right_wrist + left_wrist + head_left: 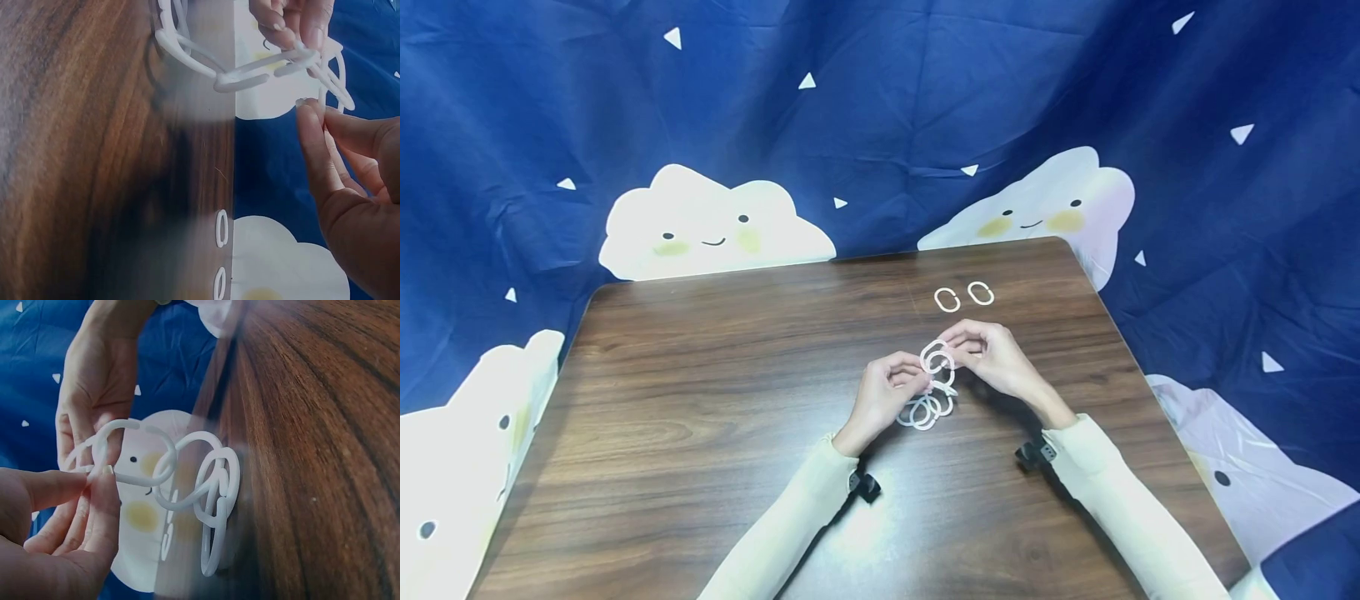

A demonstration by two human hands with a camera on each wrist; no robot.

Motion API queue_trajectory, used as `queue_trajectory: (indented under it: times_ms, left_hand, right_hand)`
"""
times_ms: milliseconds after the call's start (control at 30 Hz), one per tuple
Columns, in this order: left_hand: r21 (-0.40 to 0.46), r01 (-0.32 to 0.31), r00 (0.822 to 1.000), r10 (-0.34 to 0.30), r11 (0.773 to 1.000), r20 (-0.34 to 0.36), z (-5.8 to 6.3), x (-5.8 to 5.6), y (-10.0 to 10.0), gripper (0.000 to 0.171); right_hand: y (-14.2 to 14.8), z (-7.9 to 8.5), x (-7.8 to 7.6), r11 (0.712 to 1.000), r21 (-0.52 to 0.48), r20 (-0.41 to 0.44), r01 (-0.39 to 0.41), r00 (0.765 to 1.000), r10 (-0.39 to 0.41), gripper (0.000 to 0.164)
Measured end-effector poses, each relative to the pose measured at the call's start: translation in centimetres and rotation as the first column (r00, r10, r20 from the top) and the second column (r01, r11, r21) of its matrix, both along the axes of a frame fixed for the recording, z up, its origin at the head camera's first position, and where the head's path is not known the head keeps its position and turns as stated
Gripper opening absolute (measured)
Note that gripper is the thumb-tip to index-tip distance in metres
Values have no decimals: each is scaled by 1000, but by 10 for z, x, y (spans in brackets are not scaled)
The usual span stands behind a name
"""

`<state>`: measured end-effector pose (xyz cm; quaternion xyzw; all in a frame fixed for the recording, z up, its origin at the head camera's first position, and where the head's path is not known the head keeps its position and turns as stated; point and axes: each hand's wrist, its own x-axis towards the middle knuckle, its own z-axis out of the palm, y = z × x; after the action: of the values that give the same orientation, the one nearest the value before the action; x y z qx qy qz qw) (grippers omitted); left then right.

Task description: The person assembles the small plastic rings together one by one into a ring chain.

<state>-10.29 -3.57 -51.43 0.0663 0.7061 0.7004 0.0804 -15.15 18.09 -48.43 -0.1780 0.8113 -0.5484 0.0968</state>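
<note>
Pinching white rings (136, 481), left hand (882, 392) and right hand (997, 358) hover above the table (700, 425).

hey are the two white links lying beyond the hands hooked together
No, the left loose link and the right loose link lie apart on the wooden table.

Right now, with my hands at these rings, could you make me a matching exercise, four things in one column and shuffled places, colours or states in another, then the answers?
Things:
1. Ring cluster
2. Two loose rings
3. Table
4. Curtain

Descriptions:
A. Blue, with white clouds
B. Lying apart, beyond the right hand
C. Partly held up by the left hand and right hand
D. Brown, with wood grain

Pairs: 1-C, 2-B, 3-D, 4-A
</note>
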Motion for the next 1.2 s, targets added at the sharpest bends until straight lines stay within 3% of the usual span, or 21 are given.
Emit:
queue_trajectory:
  times_ms: [200, 633, 933, 1200]
  left_hand:
    - [-24, -20, 1000, 20, 1000, -22, -1, 0, -2, 19]
    - [-20, -31, 999, 30, 999, -45, 0, -4, -2, 22]
    - [61, -37, 999, 39, 997, -32, 0, -7, -2, 21]
    - [58, -82, 994, 86, 995, -70, 6, -11, -4, 20]
  right_hand:
    - [3, 4, -3, 1000, -18, 21, 20, 1000, -20, 21]
    - [12, 26, -7, 996, -83, -71, 18, 997, -24, 19]
    - [9, 25, -6, 996, -86, -51, -20, 999, 15, 19]
    - [7, 23, -6, 998, -53, -35, -14, 999, 13, 16]
